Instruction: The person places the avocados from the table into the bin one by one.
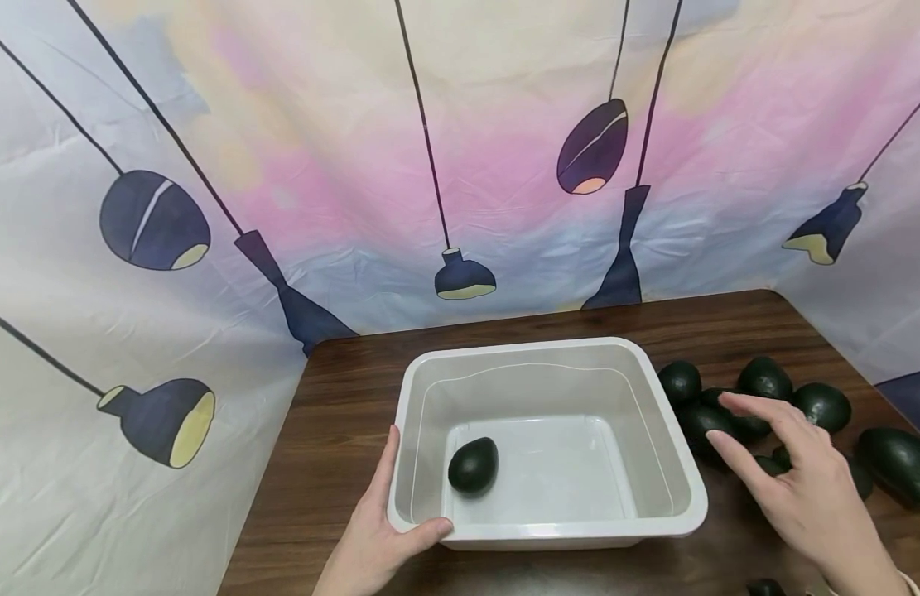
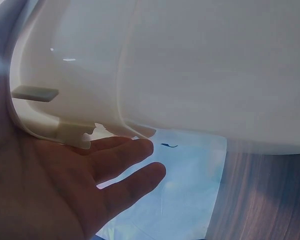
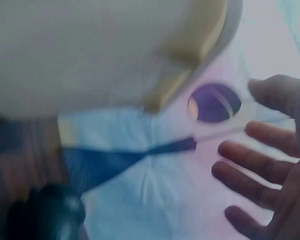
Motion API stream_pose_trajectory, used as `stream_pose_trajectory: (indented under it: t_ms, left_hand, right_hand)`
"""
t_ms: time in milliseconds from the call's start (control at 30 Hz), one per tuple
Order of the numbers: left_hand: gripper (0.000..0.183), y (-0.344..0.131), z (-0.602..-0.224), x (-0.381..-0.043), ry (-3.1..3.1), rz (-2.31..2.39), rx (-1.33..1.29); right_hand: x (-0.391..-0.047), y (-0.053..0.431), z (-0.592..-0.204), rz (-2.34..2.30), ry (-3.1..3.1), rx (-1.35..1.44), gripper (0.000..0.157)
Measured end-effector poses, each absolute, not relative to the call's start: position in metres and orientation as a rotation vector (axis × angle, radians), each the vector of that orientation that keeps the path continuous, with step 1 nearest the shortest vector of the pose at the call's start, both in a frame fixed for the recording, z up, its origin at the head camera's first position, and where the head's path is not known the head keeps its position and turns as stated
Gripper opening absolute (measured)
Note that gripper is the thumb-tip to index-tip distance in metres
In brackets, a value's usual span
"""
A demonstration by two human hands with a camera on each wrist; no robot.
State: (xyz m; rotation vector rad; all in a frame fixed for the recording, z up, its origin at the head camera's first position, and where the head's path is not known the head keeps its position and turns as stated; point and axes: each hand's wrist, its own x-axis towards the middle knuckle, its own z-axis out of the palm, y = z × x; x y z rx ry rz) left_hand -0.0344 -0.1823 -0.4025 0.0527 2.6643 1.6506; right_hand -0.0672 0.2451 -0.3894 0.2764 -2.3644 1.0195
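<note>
A white plastic bin (image 1: 549,530) stands on the table, and one dark green avocado (image 1: 473,465) lies inside at its left. My left hand (image 1: 378,521) rests around the bin's near left corner, thumb along the front rim and index finger up the left side. In the left wrist view the fingers (image 2: 135,187) extend straight below the rim. My right hand (image 1: 810,480) hovers with spread fingers over a group of avocados (image 1: 823,406) right of the bin. Nothing lies between its thumb and fingers in the right wrist view, where the hand (image 3: 270,165) is beside the rim.
The brown wooden table (image 1: 340,414) ends at a cloth backdrop (image 1: 355,165) printed with hanging lamps. One larger avocado (image 1: 898,465) lies near the table's right edge. A small dark object (image 1: 765,588) is cut off at the bottom of the head view.
</note>
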Motion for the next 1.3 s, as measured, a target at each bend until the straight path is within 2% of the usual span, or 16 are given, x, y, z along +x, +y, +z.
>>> stream_pose_trajectory:
  t_ms: [133, 367, 600, 1300]
  left_hand:
    - [0.115, -0.182, -0.402, -0.034, 2.671, 1.631, 0.030]
    - [0.115, -0.182, -0.400, -0.033, 2.657, 1.632, 0.008]
    - [0.114, -0.182, -0.401, -0.033, 2.676, 1.612, 0.009]
    - [0.113, -0.182, -0.400, -0.033, 2.694, 1.572, 0.018]
  right_hand:
    - [-0.070, 0.263, -0.408, 0.983, -2.527, 0.083, 0.054]
    - [-0.073, 0.284, -0.441, 0.842, -2.729, -0.128, 0.066]
    - [-0.076, 0.293, -0.458, 0.758, -2.788, -0.177, 0.070]
    - [-0.074, 0.303, -0.472, 0.638, -3.064, -0.185, 0.088]
